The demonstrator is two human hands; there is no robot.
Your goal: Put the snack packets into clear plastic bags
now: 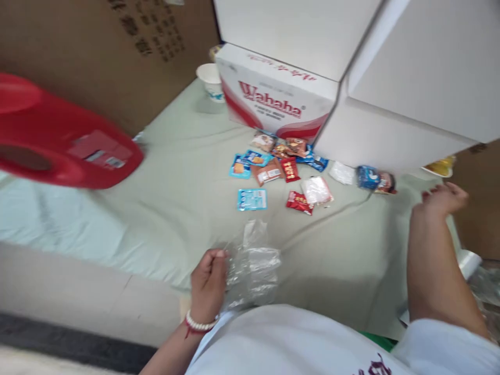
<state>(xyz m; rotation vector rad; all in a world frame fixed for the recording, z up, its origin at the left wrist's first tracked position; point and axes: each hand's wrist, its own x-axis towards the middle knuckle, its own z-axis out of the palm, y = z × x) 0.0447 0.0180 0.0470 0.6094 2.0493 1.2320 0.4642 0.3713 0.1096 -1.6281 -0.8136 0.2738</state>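
My left hand (209,284), with a beaded bracelet at the wrist, is closed on a clear plastic bag (260,265) that hangs crumpled over the table's front edge. Far to the right, my right hand (446,199) is raised with its fingers curled in; whatever it may hold is hidden. Closest to it is a white container with yellow contents (439,166). Ahead of the bag lie a light-blue packet (252,200), a red wrapped snack (300,202) and a white packet (316,190). Several more small snack packets (269,172) are clustered behind them.
A white and red Wahaha carton (277,96) stands at the back beside large white boxes (394,130). Near its left end is a paper cup (211,82). A red plastic container (70,140) lies at the left, before a brown cardboard box (97,57). Pale green cloth (175,208) covers the table.
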